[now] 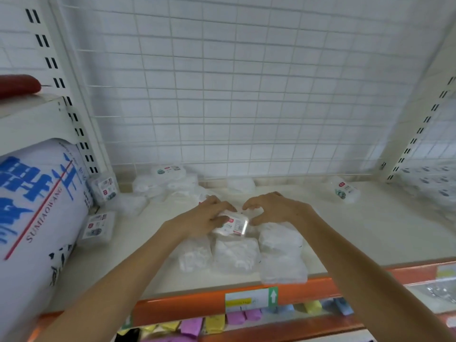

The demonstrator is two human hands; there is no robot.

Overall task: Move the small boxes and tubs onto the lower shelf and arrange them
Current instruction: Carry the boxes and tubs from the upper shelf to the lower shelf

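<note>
A small clear box with a white label (233,225) sits on the cream shelf (370,230), atop a group of white-filled clear boxes (237,255). My left hand (207,215) grips its left side and my right hand (274,208) touches its right side, fingertips curled over its top. Several more boxes lie scattered at the back left (170,181), and one tub (345,191) lies alone at the back right.
A big white roll with blue print (37,218) fills the left end of the shelf, with small boxes (98,225) leaning against it. A wire grid (234,95) forms the back wall. An orange rail (197,304) edges the shelf; coloured packs (222,322) hang below.
</note>
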